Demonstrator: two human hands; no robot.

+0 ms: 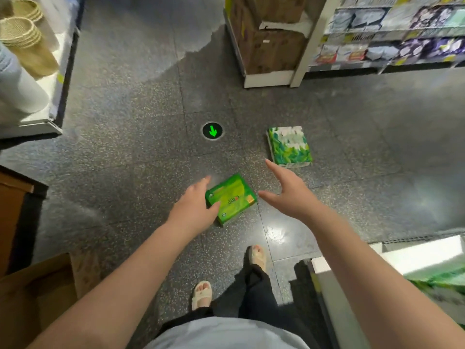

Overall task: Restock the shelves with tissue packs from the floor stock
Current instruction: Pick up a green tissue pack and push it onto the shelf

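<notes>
A bright green tissue pack (232,199) lies flat on the dark speckled floor in front of my feet. My left hand (196,205) reaches over its left edge with straight fingers and the thumb across the near corner; whether it touches the pack is unclear. My right hand (286,192) hovers open just right of that pack, fingers spread, holding nothing. A second pack (289,146), white with green leaf print, lies on the floor farther right. Shelves (392,34) holding tissue packs stand at the far right.
A green arrow marker (212,130) is set in the floor ahead. A shelf end with cardboard boxes (269,39) stands beyond. A rack with woven baskets (22,34) is at left, a brown box (37,298) at lower left, and a low shelf (415,258) with green packs at lower right.
</notes>
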